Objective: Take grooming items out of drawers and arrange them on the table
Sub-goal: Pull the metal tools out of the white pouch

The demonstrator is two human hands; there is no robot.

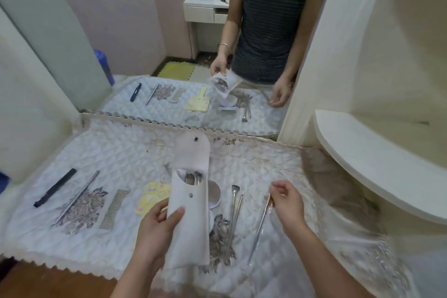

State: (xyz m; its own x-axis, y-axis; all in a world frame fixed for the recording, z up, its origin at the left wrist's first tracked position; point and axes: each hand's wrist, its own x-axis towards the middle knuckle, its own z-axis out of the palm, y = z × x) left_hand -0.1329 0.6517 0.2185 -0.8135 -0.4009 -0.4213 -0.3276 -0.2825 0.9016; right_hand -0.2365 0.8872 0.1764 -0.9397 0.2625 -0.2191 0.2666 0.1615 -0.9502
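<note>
While my left hand grips the pouch above the worktop, my right hand pinches a metal tool to lay it down. Comb, pen and rod are out; more tools sit inside the pouch.

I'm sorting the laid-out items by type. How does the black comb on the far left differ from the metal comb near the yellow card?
The black comb is dark, long and narrow; the metal comb is silvery, shorter and broader. The black comb lies at the left end of the row, the metal comb nearer the middle, with a thin metal rod between them. Both lie flat on the quilted cloth, slanting the same way, untouched.
</note>
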